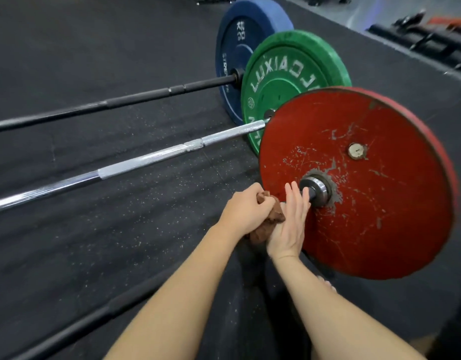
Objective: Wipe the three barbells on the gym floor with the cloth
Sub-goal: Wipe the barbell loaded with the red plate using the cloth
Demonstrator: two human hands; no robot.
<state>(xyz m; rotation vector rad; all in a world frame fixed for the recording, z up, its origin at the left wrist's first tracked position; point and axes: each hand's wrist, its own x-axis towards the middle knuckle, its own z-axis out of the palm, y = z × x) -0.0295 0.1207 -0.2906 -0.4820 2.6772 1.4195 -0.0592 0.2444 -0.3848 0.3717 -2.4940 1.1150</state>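
Black rubber gym floor (120, 229) carries all three bars side by side, and I judge I am working on the nearest one, the dark-shafted barbell (94, 319) with the scuffed red round plate (367, 178). My left hand (246, 209) has its fingers curled round the crumpled brown cloth (269, 222), which is bunched over the shaft just beside the plate's steel collar (317, 189). My right hand (289, 224) lies next to it with fingers straight and close together, reaching toward the collar. It holds nothing, and I cannot tell whether its palm presses on the cloth or on the bar. So the wipe looks to be at the plate end of this bar. As I read it, the next move calls for keeping the cloth wrapped snugly and drawing it along the shaft toward the lower left. After that come the silver knurled barbell (146, 159) with its green rubber plate (289, 81) and the black barbell (120, 100) with its blue rubber plate (239, 42). Nothing shows me which bars are already clean. The stretch of shaft under my hands is hidden, the far ends of all three bars are cut off at the left edge, and the equipment at the upper right is too blurred to name.
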